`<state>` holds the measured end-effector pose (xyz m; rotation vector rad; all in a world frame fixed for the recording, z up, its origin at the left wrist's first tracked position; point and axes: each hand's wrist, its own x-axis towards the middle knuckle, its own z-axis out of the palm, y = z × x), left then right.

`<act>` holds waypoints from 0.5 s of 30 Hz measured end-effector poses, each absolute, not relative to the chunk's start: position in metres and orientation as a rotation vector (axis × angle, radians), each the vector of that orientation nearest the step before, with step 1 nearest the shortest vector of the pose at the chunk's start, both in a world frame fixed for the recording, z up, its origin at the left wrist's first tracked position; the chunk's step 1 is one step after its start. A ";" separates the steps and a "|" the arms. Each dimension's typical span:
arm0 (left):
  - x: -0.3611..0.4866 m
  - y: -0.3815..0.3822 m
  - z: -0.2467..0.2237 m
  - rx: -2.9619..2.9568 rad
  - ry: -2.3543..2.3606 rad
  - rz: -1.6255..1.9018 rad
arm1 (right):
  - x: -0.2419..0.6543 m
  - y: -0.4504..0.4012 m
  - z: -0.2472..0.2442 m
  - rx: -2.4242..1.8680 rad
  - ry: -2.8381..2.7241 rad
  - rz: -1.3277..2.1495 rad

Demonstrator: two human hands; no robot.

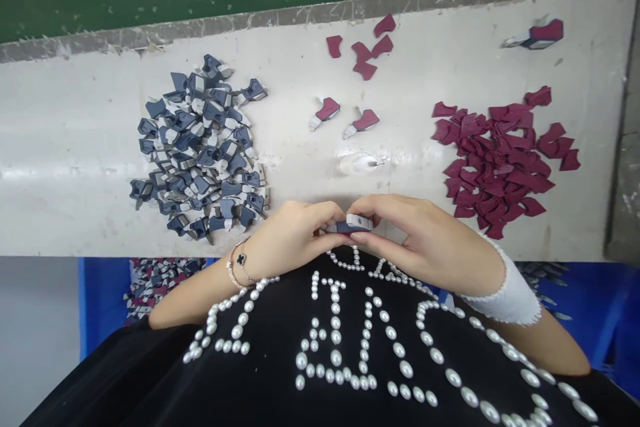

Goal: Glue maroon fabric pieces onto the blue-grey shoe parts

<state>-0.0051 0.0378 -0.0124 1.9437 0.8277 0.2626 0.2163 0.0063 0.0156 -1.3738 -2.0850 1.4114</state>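
Both hands on one gray-and-navy part (359,221), held at the near edge of the tabletop (75,113), around center. Left hand (295,232) pinches its left end, thumb on the near side; right hand (425,237) grips the right end between thumb and fingers. Fingers hide much of it; can't tell if a maroon insert is seated.

Left: big navy-and-gray heap (200,157). Right: maroon heap (500,170). Between heaps, beyond the hands: pale round spot with a thin pin (374,163), then two parts with maroon faces (367,120), then five loose maroon pieces (365,71) farther out. One more maroon-faced part (546,33) at far right. Blue bins (103,307) below the near edge, both sides.
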 end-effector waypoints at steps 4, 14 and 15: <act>-0.002 0.038 -0.011 1.864 0.829 0.237 | 0.219 0.006 0.014 -1.309 -2.118 1.383; 0.000 0.034 -0.016 1.891 0.907 0.349 | 0.201 -0.001 0.011 -1.420 -2.206 1.127; 0.000 0.034 -0.017 1.889 0.913 0.365 | 0.201 0.001 0.011 -1.418 -2.197 1.151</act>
